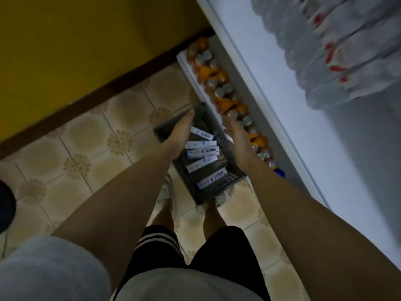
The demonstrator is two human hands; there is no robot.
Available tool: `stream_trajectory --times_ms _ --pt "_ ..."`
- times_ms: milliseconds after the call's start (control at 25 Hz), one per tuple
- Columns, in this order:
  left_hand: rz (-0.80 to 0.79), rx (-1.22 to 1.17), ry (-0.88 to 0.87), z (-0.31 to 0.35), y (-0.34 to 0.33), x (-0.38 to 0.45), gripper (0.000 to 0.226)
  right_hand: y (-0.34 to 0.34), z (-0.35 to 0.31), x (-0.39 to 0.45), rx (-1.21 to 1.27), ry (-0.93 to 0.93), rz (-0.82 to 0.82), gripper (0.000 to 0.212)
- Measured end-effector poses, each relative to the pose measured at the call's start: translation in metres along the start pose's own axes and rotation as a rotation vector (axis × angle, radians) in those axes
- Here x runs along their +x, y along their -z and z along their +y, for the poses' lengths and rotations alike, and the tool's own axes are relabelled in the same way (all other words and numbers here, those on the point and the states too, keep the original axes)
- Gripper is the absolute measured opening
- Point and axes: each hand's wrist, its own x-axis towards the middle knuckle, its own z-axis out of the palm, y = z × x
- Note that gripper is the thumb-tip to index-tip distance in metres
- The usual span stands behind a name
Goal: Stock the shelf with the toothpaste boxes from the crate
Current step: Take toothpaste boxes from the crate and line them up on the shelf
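While both arms are stretched down over the tiled floor [91,135], a white shelf [325,131] is seen running along the right, its front edge passing just right of the crate. Orange packets [217,79] are lined on a lower ledge beside that edge. Open floor is left to the crate's left. The dark crate [219,192] is set near the feet, with toothpaste boxes [201,152] lying inside. The left hand [183,131] and right hand [235,137] are held apart with fingers extended, at opposite crate rims; whether the rims are touched cannot be told.
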Motion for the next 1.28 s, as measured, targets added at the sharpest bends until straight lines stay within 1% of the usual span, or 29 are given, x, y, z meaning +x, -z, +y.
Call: stream_trajectory --times_ms 40,80,120,160,240,320,360,400,480,520,600,640,720,800,880,960,1080,1160,1280 --pt "-0.002 0.015 0.070 -0.034 -0.004 0.027 0.071 0.006 0.026 0.019 -0.095 -0.038 0.017 0.042" --pt "-0.003 0.038 0.120 -0.069 -0.010 0.054 0.068 0.011 0.055 0.040 -0.186 -0.071 0.003 0.033" --pt "-0.010 0.096 0.145 -0.101 -0.016 0.076 0.058 0.014 0.085 0.061 -0.291 -0.095 -0.021 0.024" --pt "-0.014 0.162 0.163 -0.130 -0.022 0.095 0.048 0.017 0.117 0.083 -0.413 -0.121 -0.060 0.020" --pt "-0.008 0.332 0.179 -0.191 -0.034 0.144 0.039 0.026 0.186 0.130 -0.719 -0.166 -0.165 0.024" --pt "-0.023 0.475 0.178 -0.251 -0.047 0.201 0.037 0.041 0.250 0.179 -0.935 -0.154 -0.267 0.029" --pt "-0.023 0.515 0.196 -0.278 -0.053 0.226 0.036 0.050 0.277 0.201 -1.016 -0.153 -0.289 0.033" --pt "-0.010 0.552 0.214 -0.304 -0.060 0.251 0.037 0.058 0.299 0.223 -1.083 -0.152 -0.286 0.038" --pt "-0.014 0.553 0.238 -0.351 -0.074 0.299 0.042 0.073 0.339 0.268 -1.159 -0.195 -0.216 0.047" --pt "-0.048 0.644 0.200 -0.372 -0.079 0.319 0.044 0.078 0.355 0.287 -1.175 -0.214 -0.175 0.053" --pt "-0.097 0.702 0.276 -0.397 -0.085 0.347 0.044 0.084 0.379 0.318 -1.195 -0.210 -0.110 0.067" --pt "-0.124 0.755 0.265 -0.407 -0.087 0.356 0.044 0.088 0.387 0.331 -1.199 -0.203 -0.088 0.072" --pt "-0.167 0.852 0.220 -0.426 -0.092 0.371 0.047 0.097 0.403 0.351 -1.179 -0.215 -0.063 0.074" --pt "-0.214 0.880 0.228 -0.439 -0.099 0.374 0.052 0.105 0.415 0.363 -1.105 -0.275 -0.034 0.072" --pt "-0.244 0.880 0.232 -0.448 -0.104 0.375 0.060 0.109 0.420 0.368 -1.066 -0.312 0.008 0.062" --pt "-0.260 0.926 0.235 -0.452 -0.102 0.373 0.070 0.113 0.422 0.372 -1.022 -0.279 0.027 0.051" --pt "-0.270 1.008 0.210 -0.442 -0.092 0.374 0.078 0.114 0.416 0.374 -0.853 -0.195 -0.011 0.045" --pt "-0.246 0.958 0.185 -0.433 -0.090 0.377 0.080 0.107 0.409 0.376 -0.795 -0.145 -0.061 0.042" --pt "-0.149 0.713 0.117 -0.424 -0.097 0.382 0.077 0.089 0.402 0.380 -0.753 -0.056 -0.090 0.040"
